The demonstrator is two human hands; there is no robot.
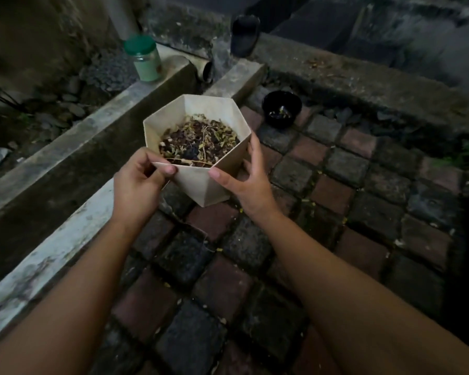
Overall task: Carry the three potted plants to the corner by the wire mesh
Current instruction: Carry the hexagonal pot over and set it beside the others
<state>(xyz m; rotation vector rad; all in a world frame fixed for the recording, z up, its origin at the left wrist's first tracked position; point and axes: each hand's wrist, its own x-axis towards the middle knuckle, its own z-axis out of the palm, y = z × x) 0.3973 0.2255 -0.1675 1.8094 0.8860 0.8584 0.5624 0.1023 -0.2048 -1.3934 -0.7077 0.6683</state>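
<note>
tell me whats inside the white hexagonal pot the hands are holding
The white hexagonal pot holds dark soil topped with dry yellowish leaves and thin dead stems. No living plant shows. What lies beneath that surface layer is hidden.

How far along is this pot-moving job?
In hand: both hands, left and right, hold a beige hexagonal pot of dry leaves above the paving. A small black pot sits on the bricks ahead, possibly already delivered or still waiting. No wire mesh and no third pot are visible, so the count is unclear.
</note>
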